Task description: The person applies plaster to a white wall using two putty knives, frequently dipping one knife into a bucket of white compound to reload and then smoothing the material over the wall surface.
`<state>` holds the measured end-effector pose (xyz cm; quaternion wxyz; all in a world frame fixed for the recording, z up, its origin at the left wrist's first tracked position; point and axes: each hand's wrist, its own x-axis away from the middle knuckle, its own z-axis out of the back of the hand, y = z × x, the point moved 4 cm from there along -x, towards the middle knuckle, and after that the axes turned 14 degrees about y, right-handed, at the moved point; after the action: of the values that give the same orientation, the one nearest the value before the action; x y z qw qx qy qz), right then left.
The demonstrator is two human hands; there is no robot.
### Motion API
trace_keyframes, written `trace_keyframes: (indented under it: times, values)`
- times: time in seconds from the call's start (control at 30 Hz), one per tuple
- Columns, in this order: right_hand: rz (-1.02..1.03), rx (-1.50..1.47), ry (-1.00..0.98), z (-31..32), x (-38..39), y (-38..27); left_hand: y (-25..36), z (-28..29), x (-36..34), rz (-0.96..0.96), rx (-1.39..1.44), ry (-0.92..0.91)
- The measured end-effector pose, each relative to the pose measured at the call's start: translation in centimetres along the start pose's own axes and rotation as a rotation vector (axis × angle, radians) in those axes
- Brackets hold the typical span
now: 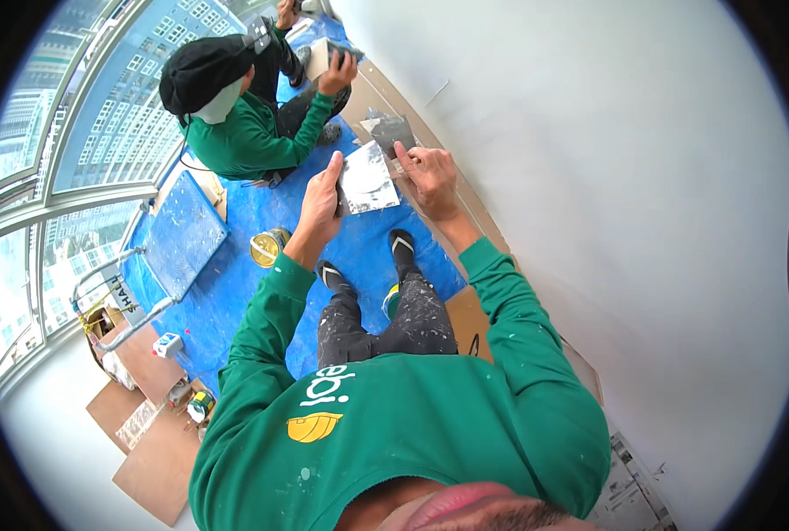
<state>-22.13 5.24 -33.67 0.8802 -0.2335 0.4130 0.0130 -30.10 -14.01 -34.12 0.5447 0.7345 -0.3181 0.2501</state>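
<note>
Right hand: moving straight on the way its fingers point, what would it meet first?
Past the flat grey blade it holds, the right hand would probably meet the green-sleeved co-worker's hand first, though depth is unclear and it could pass above.

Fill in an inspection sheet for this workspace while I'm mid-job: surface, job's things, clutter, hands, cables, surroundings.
Surface: blue plastic sheeting over the floor.
Job's things: rectangular silver metal plate; grey flat-bladed scraper.
Clutter: blue, white-spattered rectangular platform, round gold tin, white plastic bottle, flat brown boards.
Hands: left hand grips the plate; right hand holds the scraper.
Cables: thin black cord beside the co-worker in a green top; ends not traceable.
Surroundings: plain white wall at right, large glass windows at left.
</note>
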Motion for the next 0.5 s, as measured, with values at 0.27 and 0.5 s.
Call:
trace_keyframes:
  times: [0.27,0.5]
  values:
    - [-0.401,-0.189,0.215,11.6,-2.2,-4.4,4.6,-1.8,11.7,-0.17,0.109,-0.127]
    - [-0.838,-0.486,0.536,17.1,-1.4,-14.7,4.7,-0.5,17.6,-0.218,0.238,-0.236]
